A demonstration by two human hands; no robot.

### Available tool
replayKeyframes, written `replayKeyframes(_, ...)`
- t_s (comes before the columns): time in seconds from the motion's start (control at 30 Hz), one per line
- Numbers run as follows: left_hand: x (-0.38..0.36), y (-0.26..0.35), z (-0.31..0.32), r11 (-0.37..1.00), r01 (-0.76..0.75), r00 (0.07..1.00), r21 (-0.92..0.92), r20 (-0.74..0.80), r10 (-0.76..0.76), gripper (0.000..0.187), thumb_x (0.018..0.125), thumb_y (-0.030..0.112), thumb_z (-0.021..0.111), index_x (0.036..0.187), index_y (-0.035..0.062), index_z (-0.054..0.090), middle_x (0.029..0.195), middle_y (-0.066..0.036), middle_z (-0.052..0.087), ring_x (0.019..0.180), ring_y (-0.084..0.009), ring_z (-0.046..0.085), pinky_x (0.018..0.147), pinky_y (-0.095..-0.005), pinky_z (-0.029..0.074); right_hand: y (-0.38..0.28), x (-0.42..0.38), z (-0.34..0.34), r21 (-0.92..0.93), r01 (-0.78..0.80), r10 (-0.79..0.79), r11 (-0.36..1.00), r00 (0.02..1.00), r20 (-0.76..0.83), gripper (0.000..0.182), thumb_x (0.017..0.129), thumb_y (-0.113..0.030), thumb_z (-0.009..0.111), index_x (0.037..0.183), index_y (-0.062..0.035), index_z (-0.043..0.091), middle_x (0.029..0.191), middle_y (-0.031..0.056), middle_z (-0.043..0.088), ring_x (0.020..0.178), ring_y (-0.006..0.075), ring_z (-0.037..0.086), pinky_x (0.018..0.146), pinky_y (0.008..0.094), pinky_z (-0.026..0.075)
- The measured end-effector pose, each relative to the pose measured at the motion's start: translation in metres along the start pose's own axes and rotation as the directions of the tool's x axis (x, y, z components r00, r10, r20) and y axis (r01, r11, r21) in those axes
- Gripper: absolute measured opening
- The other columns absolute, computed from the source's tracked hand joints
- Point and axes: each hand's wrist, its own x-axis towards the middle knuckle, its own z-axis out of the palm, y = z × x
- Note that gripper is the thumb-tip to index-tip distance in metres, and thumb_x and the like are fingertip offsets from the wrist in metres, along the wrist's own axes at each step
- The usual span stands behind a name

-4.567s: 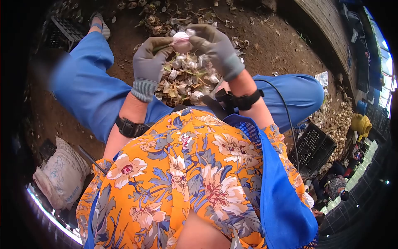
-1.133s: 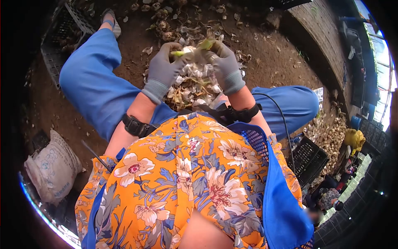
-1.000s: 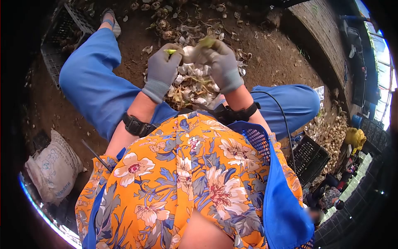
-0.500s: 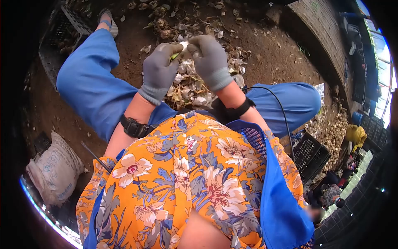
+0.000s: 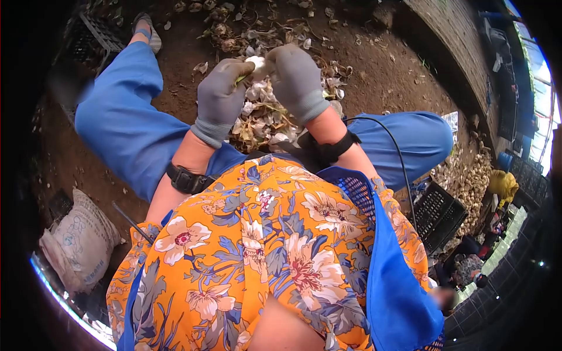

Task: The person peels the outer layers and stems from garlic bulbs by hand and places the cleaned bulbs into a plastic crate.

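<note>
Dirt ground (image 5: 380, 76), garlic bulb (image 5: 255, 61) mostly hidden between both gloved hands' fingers (image 5: 231, 73).

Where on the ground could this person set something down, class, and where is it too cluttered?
Bare brown soil lies between the heap of pale garlic skins and the brick wall. Crowded: the heap beneath both gloved hands, and the scattered husks beyond them.

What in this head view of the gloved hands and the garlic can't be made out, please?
- Garlic bulb: mostly hidden by the left hand and right hand.
- Fingertips: curled away behind the bulb.
- Black crate: blurred, cut off by the lens edge.
</note>
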Motion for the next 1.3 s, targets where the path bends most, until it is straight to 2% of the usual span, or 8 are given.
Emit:
replayKeyframes(0.2, -0.001, -0.009, -0.002, 0.751, 0.403, 0.890, -0.523, 0.034, -0.454, 0.026, 0.079, -0.015, 0.053, 0.097, -0.0008, 0.065, 0.098, -0.007, 0.064, 0.093, -0.0148, 0.062, 0.079, -0.0268, 0.052, 0.057, -0.017, 0.018, -0.258, -0.218, 0.240, 0.941, 0.969, 0.056, 0.009, 0.076, -0.008, 0.063, 0.085, -0.0065, 0.061, 0.082, 0.0151, 0.060, 0.079, 0.0339, 0.060, 0.072, 0.0420, 0.049)
replayKeyframes(0.33, -0.005, -0.018, 0.000, 0.768, 0.362, 0.905, -0.529, 0.003, -0.425, 0.022, 0.084, -0.010, 0.056, 0.104, -0.0030, 0.062, 0.100, -0.009, 0.066, 0.092, -0.0127, 0.062, 0.084, -0.0241, 0.050, 0.017, 0.000, -0.014, 0.527, -0.430, 0.410, 0.733, 0.898, 0.162, 0.014, 0.080, 0.001, 0.058, 0.090, -0.0060, 0.066, 0.083, 0.0108, 0.065, 0.081, 0.0198, 0.063, 0.073, 0.0322, 0.050)
replayKeyframes(0.5, -0.004, -0.021, -0.003, 0.463, 0.488, 0.766, -0.740, 0.109, -0.633, 0.024, 0.082, -0.013, 0.053, 0.101, -0.0029, 0.064, 0.100, -0.010, 0.067, 0.091, -0.0143, 0.063, 0.083, -0.0241, 0.052, 0.020, -0.002, -0.008, 0.659, -0.318, 0.340, 0.682, 0.935, 0.100, 0.011, 0.088, -0.006, 0.059, 0.096, -0.0031, 0.065, 0.085, 0.0054, 0.066, 0.080, 0.0132, 0.060, 0.071, 0.0258, 0.049)
replayKeyframes(0.8, 0.002, -0.009, 0.011, 0.901, 0.299, 0.954, -0.314, 0.125, -0.274, 0.048, 0.080, -0.007, 0.061, 0.127, -0.0011, 0.050, 0.120, -0.008, 0.056, 0.108, -0.0130, 0.054, 0.093, -0.0251, 0.044, 0.072, -0.005, 0.040, 0.457, -0.370, 0.148, -0.809, 0.624, 0.767, 0.046, 0.092, -0.048, 0.049, 0.109, -0.0063, 0.057, 0.104, 0.0105, 0.060, 0.098, 0.0303, 0.056, 0.090, 0.0450, 0.046)
replayKeyframes(0.9, -0.002, -0.018, 0.008, 0.672, 0.537, 0.832, -0.511, 0.189, -0.522, 0.035, 0.083, -0.004, 0.059, 0.118, -0.0019, 0.056, 0.110, -0.007, 0.061, 0.100, -0.0118, 0.057, 0.089, -0.0243, 0.045, 0.076, 0.075, -0.033, 0.660, -0.310, 0.473, -0.685, 0.499, 0.726, 0.044, 0.086, -0.048, 0.059, 0.095, -0.0049, 0.056, 0.085, 0.0137, 0.059, 0.076, 0.0280, 0.059, 0.066, 0.0403, 0.053)
replayKeyframes(0.97, 0.003, -0.012, 0.001, 0.492, 0.658, 0.727, -0.570, 0.311, -0.612, 0.023, 0.086, -0.002, 0.057, 0.109, -0.0019, 0.060, 0.100, -0.005, 0.064, 0.091, -0.0099, 0.059, 0.084, -0.0225, 0.047, 0.083, 0.119, -0.075, 0.919, 0.054, 0.504, -0.391, 0.848, 0.165, 0.045, 0.092, -0.046, 0.047, 0.102, -0.0029, 0.058, 0.106, 0.0185, 0.061, 0.097, 0.0321, 0.060, 0.096, 0.0460, 0.041)
replayKeyframes(1.07, 0.012, -0.003, -0.002, 0.407, 0.658, 0.687, -0.634, 0.284, -0.669, 0.019, 0.086, -0.001, 0.057, 0.105, -0.0016, 0.061, 0.095, -0.004, 0.064, 0.085, -0.0085, 0.059, 0.079, -0.0212, 0.047, 0.157, 0.163, -0.026, 0.880, -0.222, 0.333, -0.421, 0.864, 0.377, 0.042, 0.092, -0.038, 0.052, 0.110, -0.0004, 0.058, 0.114, 0.0170, 0.061, 0.107, 0.0311, 0.058, 0.091, 0.0456, 0.046)
replayKeyframes(1.3, 0.016, -0.014, -0.002, 0.137, 0.602, 0.597, -0.787, 0.330, -0.731, 0.023, 0.093, 0.016, 0.057, 0.110, 0.0005, 0.060, 0.074, 0.001, 0.059, 0.061, -0.0056, 0.053, 0.060, -0.0195, 0.046, 0.129, 0.186, 0.238, 0.304, -0.378, 0.240, 0.875, 0.883, 0.404, 0.035, 0.084, -0.011, 0.063, 0.118, -0.0034, 0.059, 0.102, 0.0090, 0.066, 0.087, 0.0231, 0.062, 0.080, 0.0309, 0.050)
